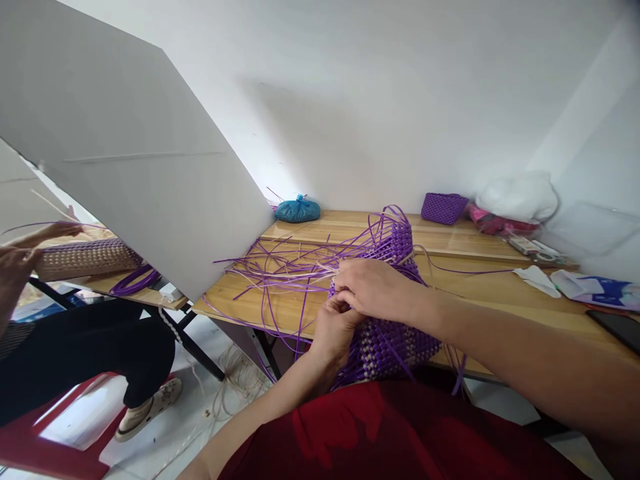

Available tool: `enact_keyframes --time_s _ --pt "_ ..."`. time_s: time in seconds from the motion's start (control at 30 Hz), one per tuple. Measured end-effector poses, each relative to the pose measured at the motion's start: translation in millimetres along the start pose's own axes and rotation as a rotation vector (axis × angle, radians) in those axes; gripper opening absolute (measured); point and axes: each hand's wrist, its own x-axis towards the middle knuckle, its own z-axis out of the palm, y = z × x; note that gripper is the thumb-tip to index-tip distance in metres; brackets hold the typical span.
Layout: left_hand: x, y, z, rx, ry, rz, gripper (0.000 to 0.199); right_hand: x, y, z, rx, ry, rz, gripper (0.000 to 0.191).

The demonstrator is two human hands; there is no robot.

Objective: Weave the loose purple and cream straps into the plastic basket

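A purple and cream woven basket (pixel 395 347) lies tilted between my lap and the table, with long loose purple and cream strips (pixel 280 270) fanning out to the left. My left hand (pixel 336 330) is closed at the basket's left edge, its fingers pinched together. Over it, my right hand (pixel 367 287) bends down with its fingertips meeting those of the left. Both hold the woven edge where the strips come out; the exact strip between the fingertips is hidden.
The wooden table (pixel 290 313) bears a blue bag (pixel 297 209), a small purple basket (pixel 443 208), a white bundle (pixel 520 197) and a dark phone (pixel 617 328). A grey partition (pixel 150 147) stands left; beyond it a seated person handles a beige woven piece (pixel 87 260).
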Motion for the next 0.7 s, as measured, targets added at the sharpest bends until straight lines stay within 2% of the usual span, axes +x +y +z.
enact_keyframes --time_s 0.07,0.17,0.23,0.3,0.37,0.4,0.43,0.57,0.63,0.7 --pt "0 -1 -2.4 -0.009 0.02 -0.034 0.024 4 9 3 0.115 0.068 0.123 0.017" --pt "-2 0 -3.7 -0.014 0.072 -0.073 0.027 -4 31 1 0.262 0.201 0.374 0.025" --pt "-3 0 -2.6 -0.046 0.099 -0.082 0.027 -16 41 -2 0.274 0.185 0.463 0.03" --pt "-3 0 -1.1 -0.087 0.12 -0.1 0.026 -27 42 -7 0.305 0.094 0.413 0.031" --pt "-1 -1 -0.2 -0.102 0.135 -0.101 0.027 -35 34 -11 0.363 -0.009 0.274 0.032" --pt "0 -2 0.0 -0.098 0.136 -0.092 0.027 -37 28 -13 0.379 -0.022 0.21 0.032" --pt "1 -3 -0.1 -0.09 0.131 -0.078 0.027 -36 22 -14 0.374 0.008 0.162 0.03" --pt "2 -4 -1.4 -0.057 0.092 -0.042 0.023 -19 11 -9 0.245 0.299 0.067 0.013" --pt "1 -4 -1.9 -0.031 0.077 -0.036 0.022 -6 15 -3 0.267 0.306 0.04 0.008" --pt "0 -3 -2.3 -0.006 0.059 -0.024 0.021 4 21 3 0.361 0.227 0.084 0.006"
